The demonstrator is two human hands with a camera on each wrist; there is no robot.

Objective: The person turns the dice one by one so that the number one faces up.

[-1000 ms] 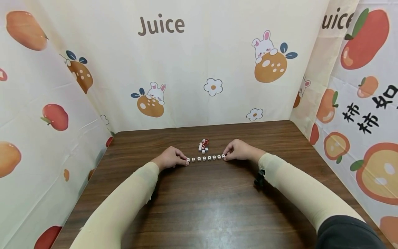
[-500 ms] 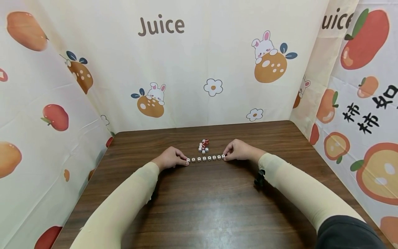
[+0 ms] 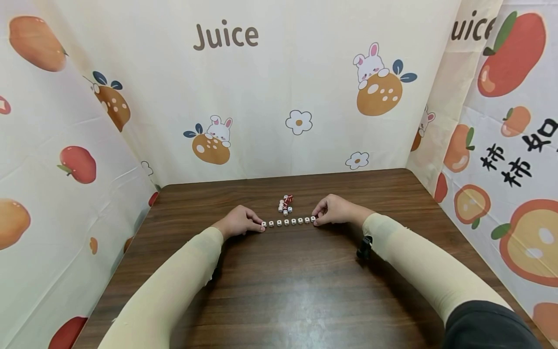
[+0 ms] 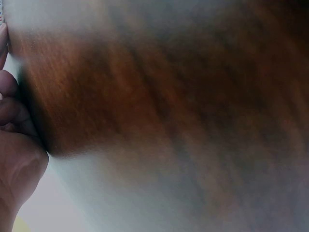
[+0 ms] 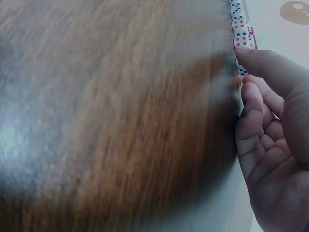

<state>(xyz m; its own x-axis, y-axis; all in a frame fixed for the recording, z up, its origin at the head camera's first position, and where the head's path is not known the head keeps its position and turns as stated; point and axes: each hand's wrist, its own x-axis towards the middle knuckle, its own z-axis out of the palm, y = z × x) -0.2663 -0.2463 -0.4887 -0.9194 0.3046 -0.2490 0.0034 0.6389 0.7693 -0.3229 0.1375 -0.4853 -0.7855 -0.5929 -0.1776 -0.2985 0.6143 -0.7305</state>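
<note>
Several white dice stand spaced in a row across the table. At the row's left end, my left hand pinches the end die between thumb and forefinger. My right hand holds the right end die in the same way, its other fingers curled in. The right wrist view shows dice with red and blue pips beyond the thumb. Only part of the left hand enters the left wrist view, where its fingertips are mostly cut off.
Behind the row lies a loose cluster of red and white dice. The brown wooden table reaches back to a fruit-printed curtain, with more curtain on both sides. A small black object hangs at the right wrist.
</note>
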